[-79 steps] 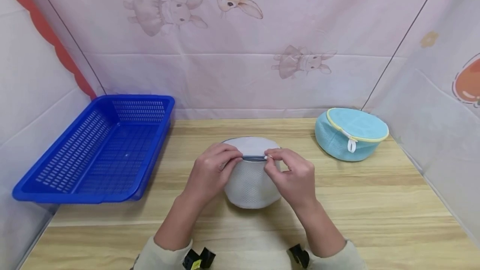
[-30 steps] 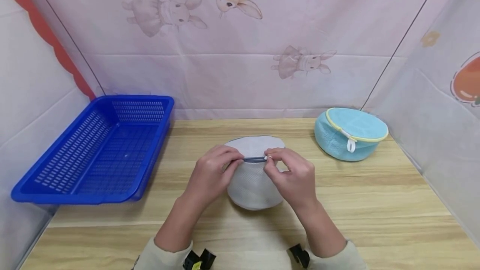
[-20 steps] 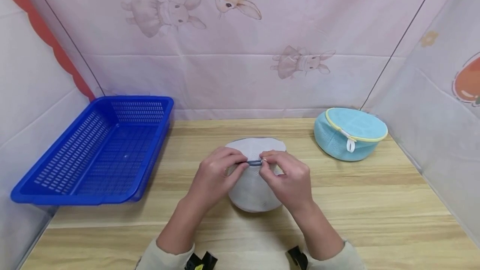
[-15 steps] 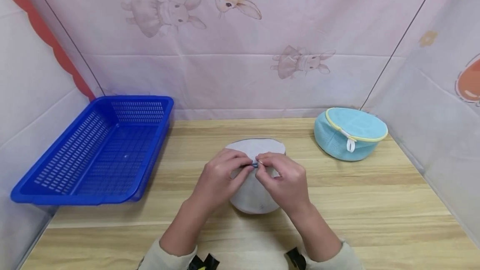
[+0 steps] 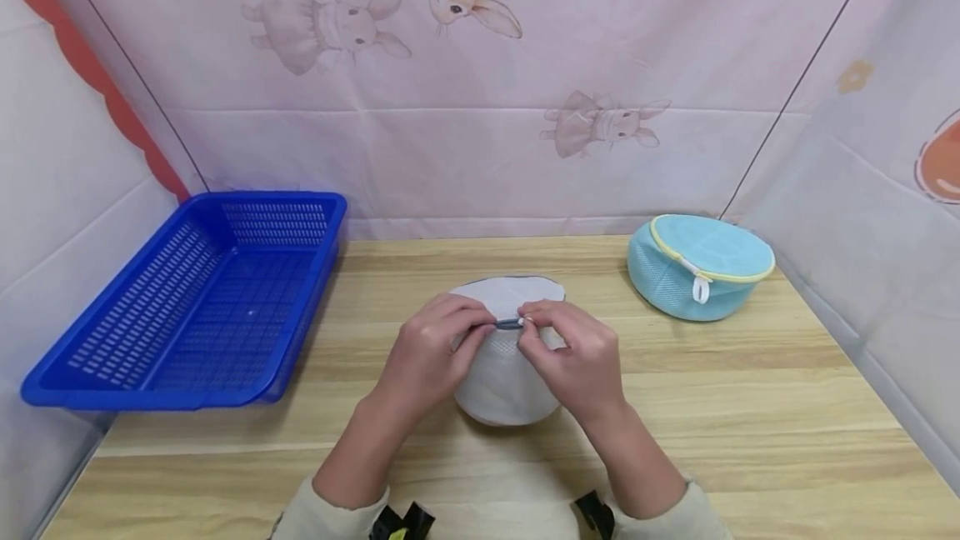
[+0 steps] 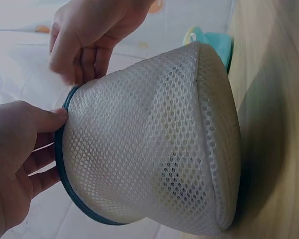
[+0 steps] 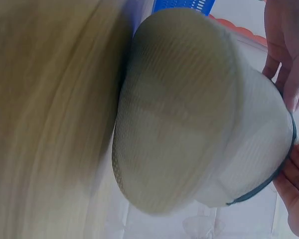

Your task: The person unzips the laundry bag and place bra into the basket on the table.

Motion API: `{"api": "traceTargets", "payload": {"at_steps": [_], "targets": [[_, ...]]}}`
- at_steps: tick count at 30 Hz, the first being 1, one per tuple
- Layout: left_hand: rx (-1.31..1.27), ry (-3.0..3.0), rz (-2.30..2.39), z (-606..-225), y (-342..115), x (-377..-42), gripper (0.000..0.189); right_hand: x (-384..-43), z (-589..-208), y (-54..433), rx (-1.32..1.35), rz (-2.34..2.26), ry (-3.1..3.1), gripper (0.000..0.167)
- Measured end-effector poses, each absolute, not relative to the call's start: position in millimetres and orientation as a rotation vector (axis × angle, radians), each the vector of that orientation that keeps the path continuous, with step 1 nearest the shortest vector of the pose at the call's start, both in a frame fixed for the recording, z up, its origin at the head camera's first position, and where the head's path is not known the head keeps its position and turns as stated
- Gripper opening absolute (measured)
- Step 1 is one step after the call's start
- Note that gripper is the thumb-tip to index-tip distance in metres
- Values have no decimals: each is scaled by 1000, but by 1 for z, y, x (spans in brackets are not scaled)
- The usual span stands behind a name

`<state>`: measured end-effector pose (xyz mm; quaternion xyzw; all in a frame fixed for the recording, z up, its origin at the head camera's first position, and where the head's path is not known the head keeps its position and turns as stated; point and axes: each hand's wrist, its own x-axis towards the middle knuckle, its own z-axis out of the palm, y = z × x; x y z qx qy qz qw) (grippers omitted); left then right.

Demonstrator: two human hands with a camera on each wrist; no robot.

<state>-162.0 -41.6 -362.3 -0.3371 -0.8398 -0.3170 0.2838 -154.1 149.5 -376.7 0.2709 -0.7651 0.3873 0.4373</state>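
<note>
A white mesh laundry bag (image 5: pixel 506 390) stands on the table between both hands, its round top edged by a grey-blue zipper (image 5: pixel 507 324). My left hand (image 5: pixel 427 352) pinches the zipper edge between thumb and fingers. Just to the right, my right hand (image 5: pixel 577 357) pinches the small white zipper pull (image 5: pixel 521 322). A short stretch of zipper shows between the two hands. From the left wrist view, darker patches show through the mesh (image 6: pixel 179 174). The right wrist view has the bag's base (image 7: pixel 164 114) tilted towards the camera, with fingertips of both hands at the rim.
A blue plastic basket (image 5: pixel 292 327) with slotted sides stands at the left. At the back right sits a light-blue mesh bag (image 5: pixel 690 294) with a yellow zipper. Printed cloth walls (image 5: pixel 480 165) enclose the wooden table (image 5: pixel 750 407) at the back and sides.
My right hand moved left with the zipper pull until the hands almost met. Since then both hands have drawn slightly apart, showing more zipper. The bag has shifted a little.
</note>
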Motion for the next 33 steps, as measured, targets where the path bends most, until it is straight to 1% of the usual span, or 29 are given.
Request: {"api": "traceTargets", "payload": {"at_steps": [12,17,26,33], "targets": [[-865,-2255,-920,-361,-51,-166,7,-155,-374,155,633,971,-1908,6],[-883,-2244,-920,-362,-48,-165,9,-155,-375,152,647,966,-1889,6],[-994,-2230,-843,-365,-37,-162,11,-152,-379,144,741,975,-1881,8],[-959,-2225,-816,-366,-37,-162,9,-153,-380,144,730,977,-1898,9]]}}
